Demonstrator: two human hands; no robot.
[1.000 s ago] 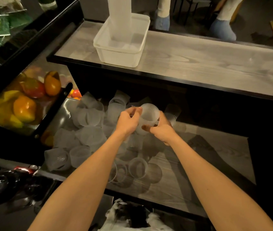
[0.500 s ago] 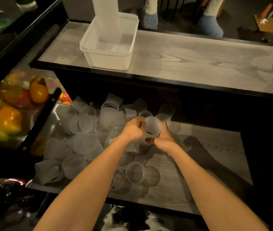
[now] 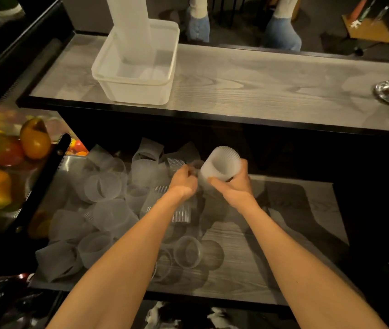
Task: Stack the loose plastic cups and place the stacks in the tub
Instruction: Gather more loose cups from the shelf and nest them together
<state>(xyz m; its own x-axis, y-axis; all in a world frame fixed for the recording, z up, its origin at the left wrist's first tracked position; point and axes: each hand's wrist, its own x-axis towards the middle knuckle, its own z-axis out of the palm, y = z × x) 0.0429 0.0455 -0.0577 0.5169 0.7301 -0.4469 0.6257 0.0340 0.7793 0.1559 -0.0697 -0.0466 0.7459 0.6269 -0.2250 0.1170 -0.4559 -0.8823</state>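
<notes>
Raised cup (image 3: pixel 220 163) (right hand (image 3: pixel 233 186) gripping) tilts, mouth facing camera.

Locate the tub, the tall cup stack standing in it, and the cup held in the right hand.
tub (image 3: pixel 139 93): head view, on its front wall.
tall cup stack (image 3: pixel 130 27): head view, on the middle of its side.
held cup (image 3: pixel 226 154): head view, on its ribbed outer wall.

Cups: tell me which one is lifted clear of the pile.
The ribbed cup gripped in the right hand, its mouth facing the camera; the other loose cups lie heaped on the lower shelf.
</notes>
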